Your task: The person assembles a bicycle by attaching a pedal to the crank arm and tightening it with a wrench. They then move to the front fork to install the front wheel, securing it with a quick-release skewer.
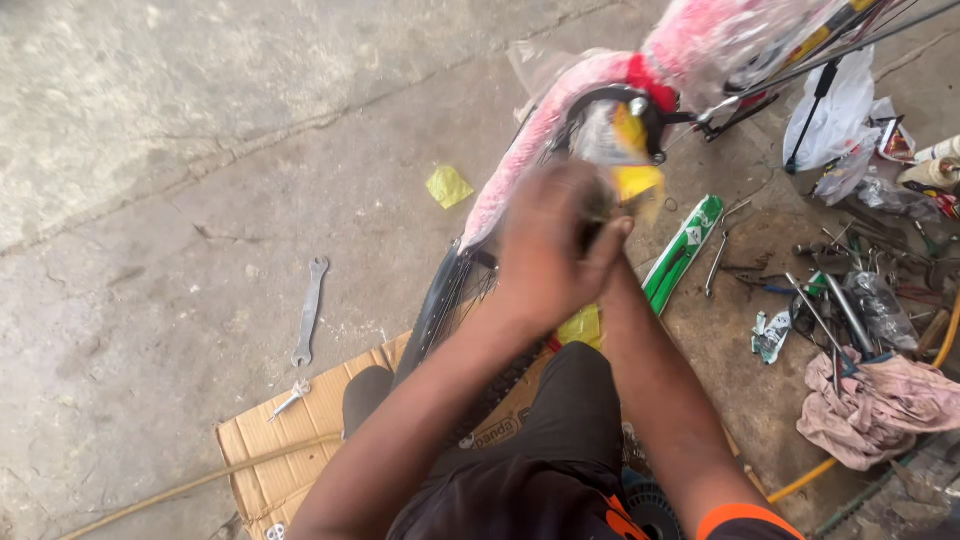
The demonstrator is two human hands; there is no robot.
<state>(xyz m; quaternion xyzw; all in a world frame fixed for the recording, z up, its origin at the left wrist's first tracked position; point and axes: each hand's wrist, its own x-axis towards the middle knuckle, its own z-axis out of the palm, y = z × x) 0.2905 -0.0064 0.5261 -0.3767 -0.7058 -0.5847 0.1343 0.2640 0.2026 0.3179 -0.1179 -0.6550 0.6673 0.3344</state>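
A bicycle frame wrapped in pink and white padding (545, 130) leans across the upper middle of the view. Its black tyre (440, 310) runs down towards my knee. My left hand (548, 245) is closed over a dark part just below the black clamp (610, 100) on the frame. My right hand (612, 240) is mostly hidden behind the left one, with only a thumb and fingertips showing, pressed against the same part. Yellow plastic wrapping (634, 160) hangs from the frame right above both hands.
A spanner (310, 310) lies on the concrete at left, with a small metal fitting (290, 398) on flattened cardboard (290, 440). Several tools (850, 290), a pinkish rag (880, 405), a white bag (835, 110) and a green and white packet (685, 250) clutter the right.
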